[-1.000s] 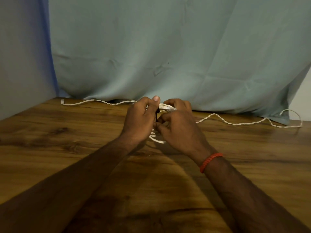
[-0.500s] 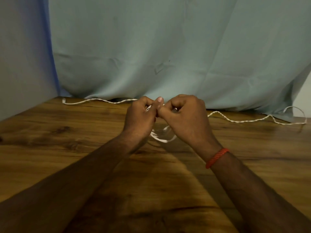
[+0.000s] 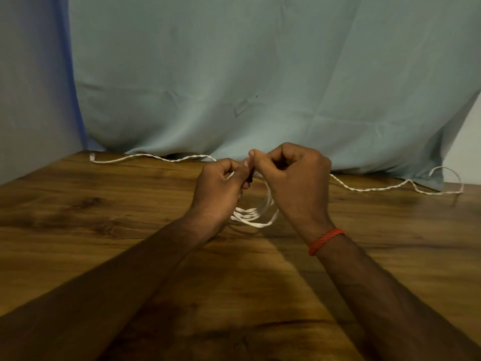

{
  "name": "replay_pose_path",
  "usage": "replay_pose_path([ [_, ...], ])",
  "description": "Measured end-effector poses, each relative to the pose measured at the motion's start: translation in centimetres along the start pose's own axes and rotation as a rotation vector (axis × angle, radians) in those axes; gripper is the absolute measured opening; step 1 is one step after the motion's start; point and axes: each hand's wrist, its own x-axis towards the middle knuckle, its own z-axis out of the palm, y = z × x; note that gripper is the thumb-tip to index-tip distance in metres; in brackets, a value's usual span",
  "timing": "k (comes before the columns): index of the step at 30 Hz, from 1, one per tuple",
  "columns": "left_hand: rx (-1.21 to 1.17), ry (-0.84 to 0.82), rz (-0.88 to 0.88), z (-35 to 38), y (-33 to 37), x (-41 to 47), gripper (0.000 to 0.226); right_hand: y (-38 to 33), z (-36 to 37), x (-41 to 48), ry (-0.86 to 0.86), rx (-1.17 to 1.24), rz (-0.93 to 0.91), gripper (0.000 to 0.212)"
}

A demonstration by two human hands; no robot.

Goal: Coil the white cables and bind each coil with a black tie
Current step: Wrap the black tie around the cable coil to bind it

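Left hand [image 3: 218,190] curls tight round the top of the white cable coil [image 3: 251,217]; right hand [image 3: 295,183] (orange wristband [image 3: 326,241]) pinches the black tie [image 3: 250,177] against it. Loops dangle between the wrists above the wooden table [image 3: 104,230]; a second white cable [image 3: 390,188] trails along the far edge.

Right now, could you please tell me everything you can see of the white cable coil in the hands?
The white cable coil is several thin, loose loops. The left hand and right hand pinch its top, where a bit of black tie shows; its bottom hangs near or on the wooden table.
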Motion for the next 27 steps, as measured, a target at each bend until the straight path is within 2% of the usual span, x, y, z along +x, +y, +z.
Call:
replay_pose_path([
  [4, -0.020, 0.023, -0.003, 0.29, -0.18, -0.21, 0.035, -0.07, 0.10, -0.08, -0.043, -0.041, -0.077, 0.030],
  [7, -0.030, 0.042, -0.030, 0.47, -0.08, -0.32, 0.024, -0.10, 0.05, -0.22, -0.076, -0.071, -0.141, 0.030],
  [12, -0.060, 0.074, -0.090, 0.40, -0.57, 0.14, 0.034, -0.24, 0.08, -0.45, -0.123, -0.073, -0.260, 0.025],
  [15, -0.107, 0.063, -0.113, 0.40, -0.68, 0.33, 0.025, -0.41, 0.24, -0.67, -0.143, -0.046, -0.268, 0.027],
  [19, -0.109, 0.073, -0.142, 0.28, -0.71, 0.37, 0.039, -0.21, 0.34, -0.60, -0.185, -0.035, -0.276, 0.026],
  [23, -0.147, 0.105, -0.165, 0.34, -0.56, 0.28, 0.020, 0.36, 0.49, -0.34, -0.236, -0.042, -0.289, 0.024],
  [27, -0.233, 0.111, -0.186, 0.27, -0.62, 0.42, 0.020, 0.10, 0.53, -0.34, -0.269, -0.098, -0.382, 0.020],
])
